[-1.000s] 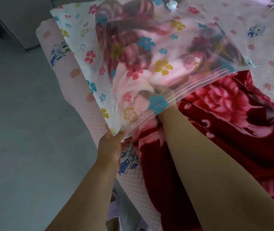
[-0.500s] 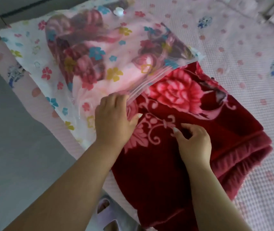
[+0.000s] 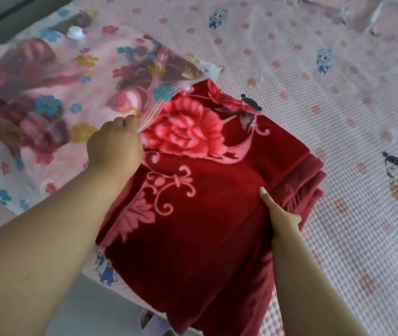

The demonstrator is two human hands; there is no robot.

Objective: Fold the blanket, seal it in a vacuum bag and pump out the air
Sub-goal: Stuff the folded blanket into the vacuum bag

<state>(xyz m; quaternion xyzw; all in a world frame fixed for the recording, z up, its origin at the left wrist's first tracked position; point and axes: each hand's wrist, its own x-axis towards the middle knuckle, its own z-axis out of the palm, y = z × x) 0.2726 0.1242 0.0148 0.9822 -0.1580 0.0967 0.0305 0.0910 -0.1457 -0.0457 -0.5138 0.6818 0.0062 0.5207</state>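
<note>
Forearms fill the lower part of the view, both reaching forward over the edge of a bed. Nearest lies the folded red blanket [image 3: 193,226], a thick plush stack with a large pink rose and scroll pattern on top; its near end hangs slightly over the bed edge, and its far end sits inside the mouth of the vacuum bag [image 3: 55,98]. The right hand [image 3: 281,214] grips the blanket's right side where the layered folds show, thumb lying straight along the top surface and the other fingers tucked out of sight under or around the edge. Further in, the left hand [image 3: 115,144] is curled into a loose fist at the bag's opening, knuckles up, pinching the clear ribbed edge of the bag where it meets the rose. The bag is transparent with a print of small blue, yellow and red flowers, and the blanket's pattern shows hazily through it, so part of the blanket is already inside. A white round valve [image 3: 75,33] sits on the bag's far end. All of this rests on a pink waffle-textured bedsheet [image 3: 338,105] dotted with pink spots and small cartoon figures, which stretches away to the far right. Grey floor [image 3: 91,309] shows at the bottom left.
</note>
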